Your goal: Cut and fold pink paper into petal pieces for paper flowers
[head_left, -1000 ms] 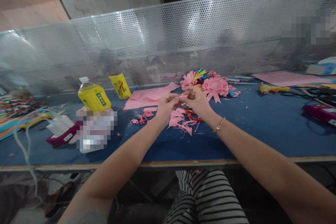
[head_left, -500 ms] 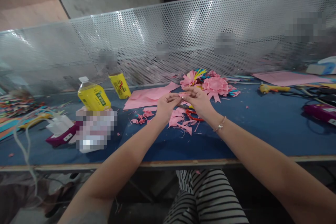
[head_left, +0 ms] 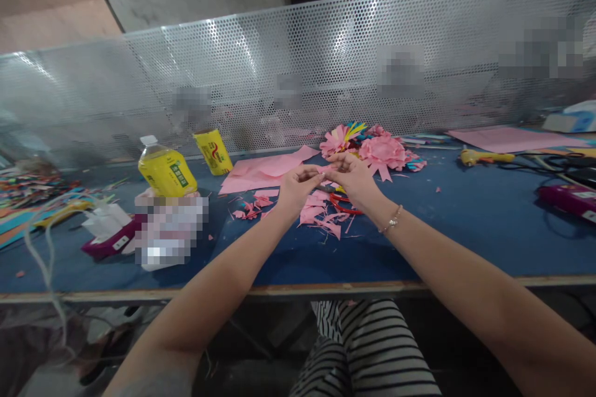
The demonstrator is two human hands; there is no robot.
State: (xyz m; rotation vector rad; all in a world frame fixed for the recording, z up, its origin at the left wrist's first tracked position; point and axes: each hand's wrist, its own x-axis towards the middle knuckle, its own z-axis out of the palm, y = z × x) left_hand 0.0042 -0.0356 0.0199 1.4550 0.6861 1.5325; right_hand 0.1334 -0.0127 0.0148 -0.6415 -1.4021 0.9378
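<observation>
Between my fingertips is a small piece of pink paper [head_left: 326, 169], held above the blue table. My left hand [head_left: 298, 186] pinches it from the left, and my right hand [head_left: 351, 177] closes on it from the right; fingers hide much of it. Below them lie pink paper scraps [head_left: 319, 211] and red-handled scissors [head_left: 343, 205], partly covered by my right hand. Just behind my right hand sit pink paper flowers [head_left: 382, 152] with yellow and blue strips. Pink paper sheets [head_left: 261, 169] lie behind my left hand.
Left on the table [head_left: 372, 257] stand a bottle of yellow liquid [head_left: 167, 170], a yellow packet [head_left: 213, 152] and a purple tissue pack [head_left: 112, 242]. A yellow glue gun [head_left: 487, 157] with cables lies right. A perforated metal screen [head_left: 261, 74] runs along the back.
Both hands stay in nearly the same place. The fingers of my right hand have shifted slightly on the pink paper, and it shows at a slightly different angle.
</observation>
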